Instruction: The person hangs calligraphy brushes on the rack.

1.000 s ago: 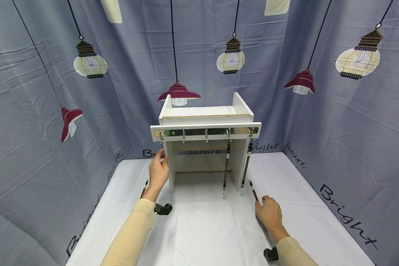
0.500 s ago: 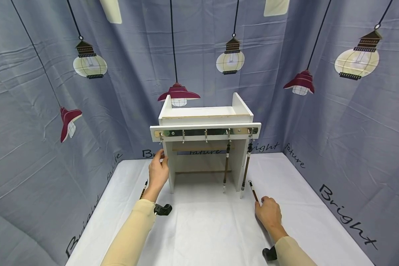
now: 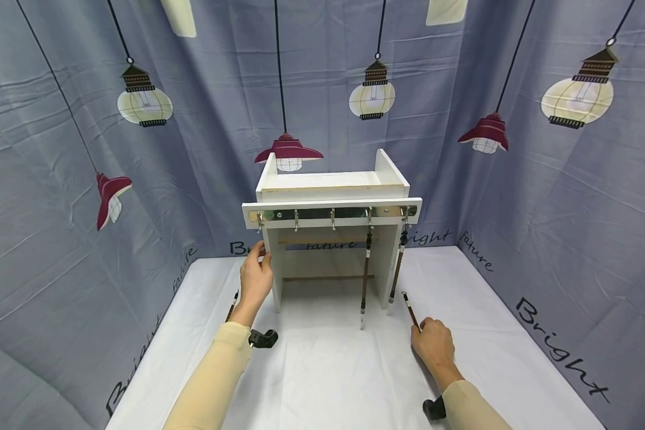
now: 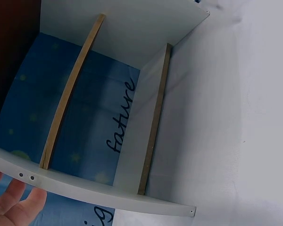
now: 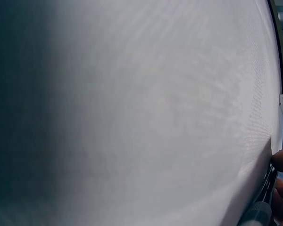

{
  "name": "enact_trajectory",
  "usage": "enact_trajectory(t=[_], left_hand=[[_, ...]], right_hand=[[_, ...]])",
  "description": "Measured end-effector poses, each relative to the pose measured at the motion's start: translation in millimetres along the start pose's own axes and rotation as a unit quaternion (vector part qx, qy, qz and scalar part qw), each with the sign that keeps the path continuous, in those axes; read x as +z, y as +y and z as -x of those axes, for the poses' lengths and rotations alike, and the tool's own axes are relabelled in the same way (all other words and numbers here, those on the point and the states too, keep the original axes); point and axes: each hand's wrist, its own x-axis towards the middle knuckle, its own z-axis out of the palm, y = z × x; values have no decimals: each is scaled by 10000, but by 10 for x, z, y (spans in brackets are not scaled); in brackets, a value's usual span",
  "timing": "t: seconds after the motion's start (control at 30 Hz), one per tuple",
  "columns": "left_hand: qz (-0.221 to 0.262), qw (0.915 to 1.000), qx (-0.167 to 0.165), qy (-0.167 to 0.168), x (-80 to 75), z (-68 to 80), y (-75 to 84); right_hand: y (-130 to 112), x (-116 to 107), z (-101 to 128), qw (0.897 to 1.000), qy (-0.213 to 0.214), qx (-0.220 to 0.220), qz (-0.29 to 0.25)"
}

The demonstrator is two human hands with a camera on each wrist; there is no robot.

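A white shelf unit (image 3: 333, 194) stands at the back of the table, with a hook rail (image 3: 312, 213) across its front. My left hand (image 3: 256, 279) rests its fingertips against the outer side of the left panel (image 4: 85, 186), fingers slightly bent. Two dark-handled calligraphy brushes hang from the rail's right hooks, an inner brush (image 3: 365, 272) and an outer brush (image 3: 396, 275), both tip down with clear caps. On the right, my right hand (image 3: 433, 346) pinches another calligraphy brush (image 3: 410, 309) low over the tabletop, its loop end pointing away. The hand covers its lower part.
Another brush (image 3: 232, 306) lies on the white cloth left of the unit, partly behind the left wrist. Several hooks (image 3: 332, 218) on the rail's left and middle carry nothing. A patterned grey-blue curtain (image 3: 322, 71) surrounds the table (image 3: 322, 370).
The two hanging brushes swing slightly on their hooks. Both hands have stayed nearly still, the right one shifting only a touch to the left.
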Motion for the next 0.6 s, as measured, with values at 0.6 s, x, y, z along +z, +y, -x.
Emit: enact_trajectory(t=[0.6], left_hand=[[-21, 10000, -47, -10, 0, -8, -5]], right_hand=[[-3, 13, -19, 10000, -18, 5, -66]])
